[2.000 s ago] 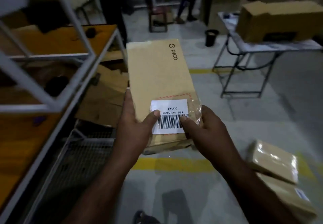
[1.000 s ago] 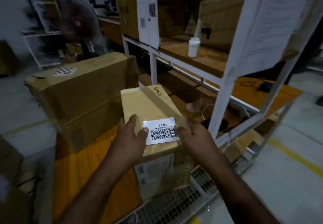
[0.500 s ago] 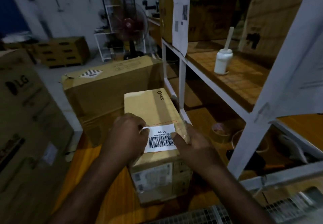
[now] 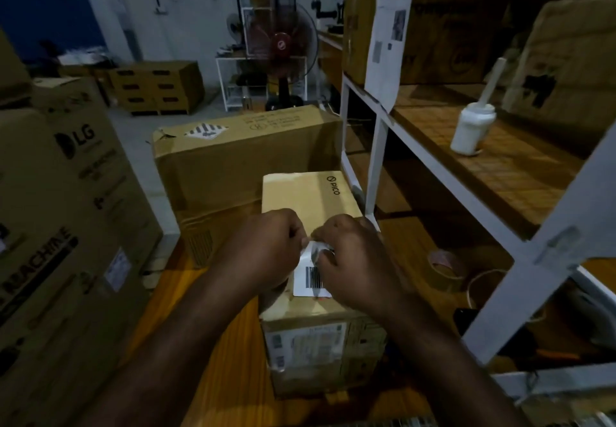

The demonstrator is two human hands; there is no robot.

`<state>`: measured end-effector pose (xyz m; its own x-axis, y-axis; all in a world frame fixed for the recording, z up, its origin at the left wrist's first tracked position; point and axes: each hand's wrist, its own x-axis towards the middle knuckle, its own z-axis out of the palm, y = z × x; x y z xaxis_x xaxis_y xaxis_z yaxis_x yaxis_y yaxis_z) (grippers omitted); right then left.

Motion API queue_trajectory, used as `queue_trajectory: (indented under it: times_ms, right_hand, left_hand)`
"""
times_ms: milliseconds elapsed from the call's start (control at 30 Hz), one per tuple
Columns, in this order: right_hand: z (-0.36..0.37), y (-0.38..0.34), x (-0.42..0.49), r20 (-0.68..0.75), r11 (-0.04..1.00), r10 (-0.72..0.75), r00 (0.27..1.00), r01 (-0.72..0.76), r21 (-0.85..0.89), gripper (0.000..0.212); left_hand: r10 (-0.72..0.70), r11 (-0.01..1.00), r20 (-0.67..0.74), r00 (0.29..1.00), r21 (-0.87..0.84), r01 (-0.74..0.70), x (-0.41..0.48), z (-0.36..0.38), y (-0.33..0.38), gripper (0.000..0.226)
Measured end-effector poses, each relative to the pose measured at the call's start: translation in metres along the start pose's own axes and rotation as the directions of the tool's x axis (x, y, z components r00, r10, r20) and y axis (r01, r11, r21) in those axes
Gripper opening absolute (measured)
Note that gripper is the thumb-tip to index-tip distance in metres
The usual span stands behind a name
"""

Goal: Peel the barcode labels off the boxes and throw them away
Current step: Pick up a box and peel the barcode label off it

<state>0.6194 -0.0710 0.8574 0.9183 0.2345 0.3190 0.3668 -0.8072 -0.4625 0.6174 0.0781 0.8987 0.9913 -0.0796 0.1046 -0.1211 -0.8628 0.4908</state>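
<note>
Head view, centre of frame: the label [image 4: 308,280] lay flat on the box [image 4: 310,193] half a sec ago. Now its far edge is curled up, pinched btwn curled fingers of my left hand [image 4: 266,250] & right hand [image 4: 353,256]. Peel's begun; the near part looks stuck.

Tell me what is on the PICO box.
A barcode label, its far end peeled up, pinched by the left hand and right hand. They hide part of the label and box top.

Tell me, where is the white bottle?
In the head view, the white bottle stands on the right, on the wooden shelf, beside a cardboard box.
</note>
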Motion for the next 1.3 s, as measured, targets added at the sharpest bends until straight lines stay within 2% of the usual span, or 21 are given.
queue_trajectory:
  times_ms: [267,467,800,933,1100,1300]
  right_hand:
    - [-0.002,0.017,0.0,0.032,0.99,0.022,0.999,-0.027,0.139,0.018]
    - [0.0,0.019,0.002,0.01,0.988,0.0,1.0,-0.002,0.155,0.009]
    - [0.012,0.023,0.005,-0.064,0.976,0.002,0.998,0.012,0.216,0.014]
    - [0.013,0.025,0.005,-0.055,0.977,0.005,0.998,0.007,0.215,0.018]
    - [0.011,0.024,0.004,-0.058,0.967,0.029,0.998,-0.013,0.254,0.03]
    - [0.007,0.026,0.004,-0.025,0.959,0.038,0.999,-0.03,0.283,0.035]
  left_hand:
    - [0.013,0.982,0.134,0.991,-0.19,0.013,-0.001,-0.011,0.002,0.003]
    - [-0.028,0.999,0.27,0.962,-0.013,0.032,-0.011,-0.017,0.004,0.007]
    - [-0.051,0.987,0.163,0.985,0.159,0.025,-0.005,-0.006,0.022,0.022]
    - [-0.065,0.993,0.181,0.981,0.108,0.046,-0.002,-0.008,0.026,0.027]
    - [-0.115,0.993,0.236,0.965,0.003,0.118,-0.002,-0.012,0.02,0.054]
    - [-0.157,0.96,0.228,0.961,-0.192,0.202,-0.001,-0.007,0.014,0.045]
